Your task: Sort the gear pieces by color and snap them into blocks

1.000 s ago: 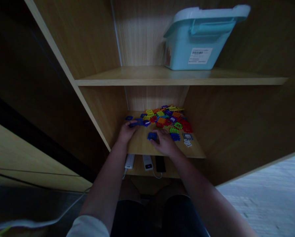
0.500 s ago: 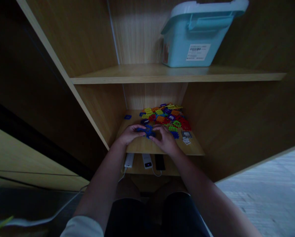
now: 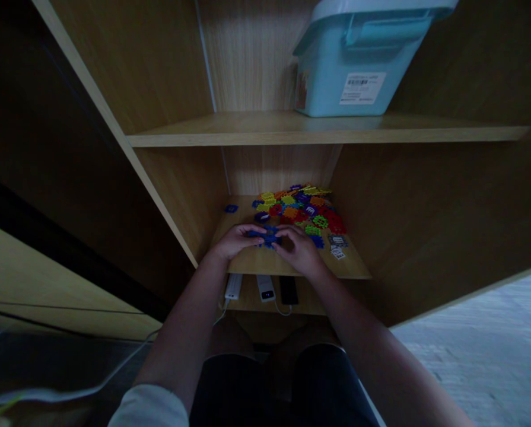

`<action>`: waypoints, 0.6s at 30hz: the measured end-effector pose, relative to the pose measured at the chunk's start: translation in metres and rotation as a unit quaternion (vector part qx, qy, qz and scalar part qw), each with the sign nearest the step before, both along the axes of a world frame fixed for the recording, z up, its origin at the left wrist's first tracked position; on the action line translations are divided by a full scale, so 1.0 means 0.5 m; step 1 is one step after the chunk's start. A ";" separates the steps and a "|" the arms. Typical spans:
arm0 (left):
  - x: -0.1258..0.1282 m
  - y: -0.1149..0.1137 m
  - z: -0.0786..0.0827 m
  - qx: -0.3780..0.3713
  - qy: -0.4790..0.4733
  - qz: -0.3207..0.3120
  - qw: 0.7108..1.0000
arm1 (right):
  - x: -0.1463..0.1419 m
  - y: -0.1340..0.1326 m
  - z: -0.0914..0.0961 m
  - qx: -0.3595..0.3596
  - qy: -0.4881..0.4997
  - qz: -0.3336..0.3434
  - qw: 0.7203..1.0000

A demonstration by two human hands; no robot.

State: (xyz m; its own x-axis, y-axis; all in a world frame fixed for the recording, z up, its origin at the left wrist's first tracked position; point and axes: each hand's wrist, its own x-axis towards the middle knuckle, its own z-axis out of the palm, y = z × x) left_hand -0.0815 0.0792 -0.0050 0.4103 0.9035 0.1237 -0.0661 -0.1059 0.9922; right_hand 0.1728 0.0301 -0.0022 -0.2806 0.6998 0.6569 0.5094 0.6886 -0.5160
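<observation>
Blue interlocking plastic pieces [image 3: 269,236] are between my two hands, just above the front of the middle shelf. My left hand [image 3: 237,241] is closed on their left side, thumb below and fingers above. On the right side, my right hand [image 3: 297,246] pinches them with thumb and fingertips. How many blue pieces are joined is hard to make out. Behind my hands lies a heap of coloured plastic pieces [image 3: 288,200] in yellow, red, orange, green and purple. One separate blue piece [image 3: 231,209] lies at the left of the shelf.
A lidded teal bin [image 3: 363,65] stands on the upper shelf [image 3: 247,127]. On the lower ledge lie a white power strip [image 3: 233,287], a white power bank [image 3: 266,289] and a black phone [image 3: 288,290]. Grey and white pieces [image 3: 337,252] are at the right. Cabinet walls flank both arms.
My right hand has closed in on the blue pieces, now pinching their right side. The blue pieces look flatter and closer together. The view has shifted slightly.
</observation>
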 end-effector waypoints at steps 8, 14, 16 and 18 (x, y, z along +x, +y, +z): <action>-0.002 0.013 -0.003 0.025 -0.045 0.022 0.998 | 0.009 0.010 -0.009 -0.051 0.022 -0.067 0.996; -0.003 0.026 -0.005 -0.019 -0.095 0.088 0.991 | 0.024 -0.003 -0.026 -0.075 -0.024 -0.094 0.993; -0.002 0.025 -0.005 -0.022 -0.094 0.086 0.992 | 0.025 -0.008 -0.025 -0.076 -0.038 -0.090 0.992; -0.001 0.024 -0.005 -0.018 -0.084 0.086 0.993 | 0.023 -0.010 -0.023 -0.077 -0.045 -0.087 0.992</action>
